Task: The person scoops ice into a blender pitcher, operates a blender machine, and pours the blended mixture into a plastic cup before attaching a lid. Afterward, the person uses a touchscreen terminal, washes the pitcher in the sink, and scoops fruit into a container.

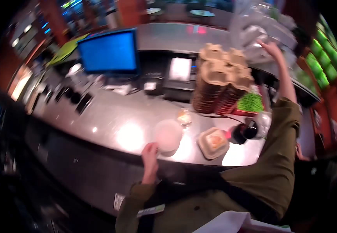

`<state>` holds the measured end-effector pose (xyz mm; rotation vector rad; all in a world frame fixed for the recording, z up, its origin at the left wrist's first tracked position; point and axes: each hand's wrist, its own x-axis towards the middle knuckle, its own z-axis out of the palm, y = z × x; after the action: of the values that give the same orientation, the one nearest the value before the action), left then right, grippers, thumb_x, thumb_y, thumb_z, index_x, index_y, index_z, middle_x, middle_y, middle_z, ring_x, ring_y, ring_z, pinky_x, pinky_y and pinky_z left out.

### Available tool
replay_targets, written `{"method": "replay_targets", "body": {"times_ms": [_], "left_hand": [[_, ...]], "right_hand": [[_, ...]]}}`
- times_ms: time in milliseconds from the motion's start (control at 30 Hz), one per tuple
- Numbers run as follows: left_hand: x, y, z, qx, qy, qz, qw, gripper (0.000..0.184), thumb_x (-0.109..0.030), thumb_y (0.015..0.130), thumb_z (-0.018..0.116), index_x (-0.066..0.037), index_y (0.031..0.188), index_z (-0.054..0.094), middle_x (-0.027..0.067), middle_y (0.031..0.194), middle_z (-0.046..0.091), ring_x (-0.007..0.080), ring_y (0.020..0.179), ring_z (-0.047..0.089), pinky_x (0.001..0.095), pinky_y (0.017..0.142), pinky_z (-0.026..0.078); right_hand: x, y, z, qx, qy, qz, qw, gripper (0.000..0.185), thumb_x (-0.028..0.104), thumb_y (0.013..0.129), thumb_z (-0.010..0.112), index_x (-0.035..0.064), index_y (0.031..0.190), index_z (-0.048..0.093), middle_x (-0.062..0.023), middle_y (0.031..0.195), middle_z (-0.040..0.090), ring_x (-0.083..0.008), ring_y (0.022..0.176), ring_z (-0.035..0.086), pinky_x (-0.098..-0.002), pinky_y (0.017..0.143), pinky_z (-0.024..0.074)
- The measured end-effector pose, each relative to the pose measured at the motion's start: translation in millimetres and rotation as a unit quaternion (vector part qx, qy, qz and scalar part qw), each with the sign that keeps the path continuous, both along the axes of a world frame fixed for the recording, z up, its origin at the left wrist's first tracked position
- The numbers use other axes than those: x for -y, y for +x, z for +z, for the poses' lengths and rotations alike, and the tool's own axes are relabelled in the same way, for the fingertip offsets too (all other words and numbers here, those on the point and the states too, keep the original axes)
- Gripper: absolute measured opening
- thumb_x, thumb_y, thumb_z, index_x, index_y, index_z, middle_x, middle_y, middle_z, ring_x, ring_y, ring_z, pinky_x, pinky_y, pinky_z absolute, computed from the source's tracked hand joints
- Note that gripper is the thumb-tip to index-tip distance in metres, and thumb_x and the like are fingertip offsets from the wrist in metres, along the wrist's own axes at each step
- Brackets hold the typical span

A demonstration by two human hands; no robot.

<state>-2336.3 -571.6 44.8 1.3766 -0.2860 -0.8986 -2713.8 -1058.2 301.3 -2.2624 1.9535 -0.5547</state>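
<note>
Near the counter's front edge, my left hand [150, 155] has its fingers closed at the lower left rim of a round, pale, translucent container [168, 135]. My right arm reaches to the back right, where my right hand [268, 47] is at a pile of clear plastic bags or wrapped items [254, 33]; its fingers look spread. Right of the pale container sits a square, light brown takeaway box [213, 143] with an orange and white label. A small wrapped item [184, 117] lies just behind the pale container.
Tall stacks of brown cardboard cup carriers [219, 73] stand behind the box, beside a tray of green grass-like material [250, 102]. Dark round objects [244, 132] sit at the right. A blue-screened monitor [109, 52] and a receipt printer [180, 70] stand at the back.
</note>
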Motion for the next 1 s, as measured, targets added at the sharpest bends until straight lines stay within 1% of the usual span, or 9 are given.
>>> {"method": "replay_targets", "body": {"times_ms": [33,67,100,133,233,367,667,800,1000], "left_hand": [[3.7,-4.4,-2.0,0.005,0.015,-0.004,1.000,0.014,-0.012,0.081,0.057,0.000,0.088,0.060,0.0018,0.080,0.057,0.0090,0.073,0.049,0.0238,0.067,0.041],[1.2,2.2,-2.0,0.000,0.008,-0.002,1.000,0.015,-0.013,0.082,0.057,0.000,0.088,0.060,0.0020,0.080,0.057,0.0093,0.074,0.050,0.0241,0.067,0.041],[-0.5,0.1,-7.9,-0.011,-0.003,-0.007,1.000,0.015,-0.013,0.081,0.057,0.000,0.088,0.060,0.0019,0.080,0.057,0.0096,0.075,0.051,0.0239,0.068,0.041],[-3.9,-1.7,-11.4,-0.016,-0.018,-0.009,1.000,0.015,-0.013,0.081,0.058,0.000,0.088,0.059,0.0015,0.079,0.057,0.0088,0.074,0.050,0.0232,0.067,0.040],[-0.7,-0.7,-5.9,-0.020,-0.023,-0.016,0.999,0.014,-0.014,0.081,0.058,0.000,0.086,0.059,0.0006,0.077,0.056,0.0078,0.071,0.048,0.0225,0.065,0.039],[4.6,3.2,-5.2,-0.032,-0.033,-0.017,0.999,0.014,-0.014,0.081,0.059,-0.001,0.084,0.058,-0.0003,0.074,0.054,0.0074,0.069,0.047,0.0221,0.063,0.038],[14.2,13.1,2.6,-0.041,-0.010,-0.006,0.999,0.010,-0.011,0.081,0.058,-0.002,0.081,0.056,-0.0016,0.069,0.049,0.0072,0.065,0.043,0.0210,0.059,0.036],[8.5,11.3,-7.2,-0.034,-0.022,-0.038,0.998,0.010,-0.013,0.082,0.053,-0.003,0.086,0.054,0.0019,0.081,0.053,0.0107,0.078,0.050,0.0269,0.072,0.040],[15.1,0.5,1.1,-0.062,-0.043,-0.007,0.997,0.007,-0.006,0.082,0.055,-0.004,0.076,0.052,-0.0007,0.072,0.050,0.0062,0.065,0.045,0.0199,0.060,0.038]], "right_hand": [[0.9,-11.4,3.0,0.013,-0.035,0.002,0.999,0.081,0.073,0.062,0.053,-0.0059,0.076,0.066,-0.0197,0.073,0.061,-0.0290,0.076,0.059,-0.0376,0.074,0.0443],[3.1,1.3,16.3,0.019,0.033,0.003,0.999,0.077,0.064,0.062,0.061,-0.0071,0.091,0.062,-0.0218,0.090,0.060,-0.0302,0.088,0.057,-0.0375,0.079,0.0431],[25.7,-20.0,1.4,0.032,-0.042,-0.047,0.997,0.079,0.059,0.062,0.064,-0.0081,0.101,0.055,-0.0235,0.101,0.056,-0.0313,0.095,0.055,-0.0377,0.083,0.0418],[44.3,-36.7,-17.5,0.047,-0.115,-0.103,0.987,0.083,0.054,0.061,0.068,-0.0090,0.112,0.049,-0.0252,0.111,0.052,-0.0324,0.103,0.052,-0.0380,0.087,0.0404],[6.0,-5.8,13.7,0.039,-0.035,-0.218,0.974,0.107,0.050,0.057,0.071,-0.0058,0.132,0.018,-0.0305,0.126,0.037,-0.0418,0.117,0.038,-0.0421,0.097,0.0322],[86.4,-34.6,-19.4,0.090,-0.157,-0.109,0.977,0.108,0.048,0.057,0.071,0.0007,0.135,0.013,-0.0303,0.126,0.037,-0.0399,0.119,0.037,-0.0441,0.098,0.0304],[-25.4,61.4,15.6,0.016,-0.032,-0.286,0.957,0.109,0.055,0.060,0.062,0.0088,0.139,0.003,-0.0281,0.134,0.027,-0.0425,0.123,0.029,-0.0505,0.099,0.0241],[-43.1,61.1,18.2,0.056,-0.007,-0.314,0.948,0.123,0.055,0.053,0.071,0.0144,0.138,-0.007,-0.0262,0.134,0.028,-0.0404,0.125,0.026,-0.0493,0.101,0.0215],[-38.6,40.6,17.3,0.149,-0.039,-0.262,0.953,0.127,0.050,0.051,0.076,0.0153,0.138,-0.010,-0.0313,0.134,0.018,-0.0438,0.123,0.026,-0.0504,0.099,0.0231]]}}
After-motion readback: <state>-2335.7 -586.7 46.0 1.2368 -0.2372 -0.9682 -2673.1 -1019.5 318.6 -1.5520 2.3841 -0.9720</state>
